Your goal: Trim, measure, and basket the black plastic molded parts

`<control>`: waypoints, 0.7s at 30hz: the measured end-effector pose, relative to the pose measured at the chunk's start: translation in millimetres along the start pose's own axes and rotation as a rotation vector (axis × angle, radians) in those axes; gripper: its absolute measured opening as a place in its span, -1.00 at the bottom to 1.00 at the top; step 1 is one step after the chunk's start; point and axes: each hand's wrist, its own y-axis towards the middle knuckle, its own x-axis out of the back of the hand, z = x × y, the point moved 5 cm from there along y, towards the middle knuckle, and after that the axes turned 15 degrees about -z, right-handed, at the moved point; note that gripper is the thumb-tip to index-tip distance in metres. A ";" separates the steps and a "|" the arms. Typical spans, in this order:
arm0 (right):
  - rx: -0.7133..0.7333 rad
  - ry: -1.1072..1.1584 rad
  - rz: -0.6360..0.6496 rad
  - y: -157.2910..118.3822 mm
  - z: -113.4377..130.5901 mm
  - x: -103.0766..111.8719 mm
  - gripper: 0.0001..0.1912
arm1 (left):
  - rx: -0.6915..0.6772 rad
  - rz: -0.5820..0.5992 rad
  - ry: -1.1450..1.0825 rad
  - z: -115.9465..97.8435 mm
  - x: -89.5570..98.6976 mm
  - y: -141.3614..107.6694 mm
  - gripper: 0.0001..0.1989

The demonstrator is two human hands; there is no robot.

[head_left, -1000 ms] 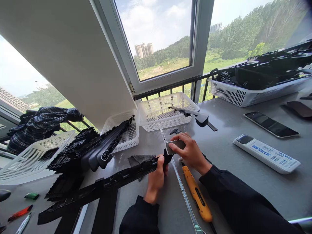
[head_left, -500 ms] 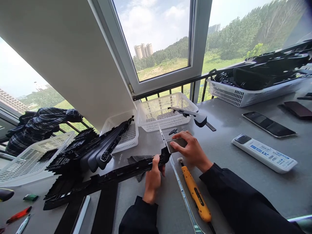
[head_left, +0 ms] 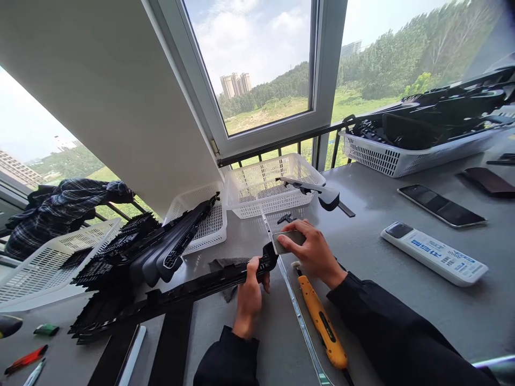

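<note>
My left hand (head_left: 250,297) is closed around a long black plastic trim piece (head_left: 201,287), near its right end. In my right hand (head_left: 316,251) is a flat grey rectangular block (head_left: 290,241), pinched between thumb and fingers. The block's left edge meets the right end of the trim piece. Beneath them a narrow shiny metal strip (head_left: 298,311) runs along the table. Just right of the strip lies a yellow rotary tool (head_left: 322,321) with a pale round tip. A dark grey cloth (head_left: 229,265) is partly hidden behind the trim piece.
White baskets (head_left: 277,202) stand along the window side, one with a silver-and-black part (head_left: 328,195) across its rim. Black parts (head_left: 153,262) pile up at left. At right lie a phone (head_left: 442,205), a white labelled device (head_left: 434,252) and a loaded basket (head_left: 386,156). A red cutter (head_left: 26,359) lies lower left.
The trim piece's right end has tilted slightly in my left hand. My right hand keeps the block against that end. The whole view has shifted slightly.
</note>
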 end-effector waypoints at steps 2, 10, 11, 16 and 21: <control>0.022 -0.013 -0.009 -0.2 1.0 0.2 -0.85 | -0.043 0.001 0.066 -0.8 0.0 0.0 -0.51; -0.133 0.024 0.062 -3.7 -14.4 -10.0 -0.75 | -0.139 0.054 0.290 0.1 -2.3 -0.6 -0.48; -0.154 0.032 0.079 -5.3 -16.1 -12.2 -0.73 | -0.141 0.068 0.306 1.6 -3.1 -1.9 -0.50; -0.099 0.055 0.142 -11.4 -10.4 -19.3 -0.73 | -0.085 0.062 0.314 8.6 -2.7 -4.6 -0.52; -0.057 0.066 0.062 -2.0 -4.5 -6.8 -0.74 | -0.110 0.094 0.178 -1.2 -0.7 0.6 -0.50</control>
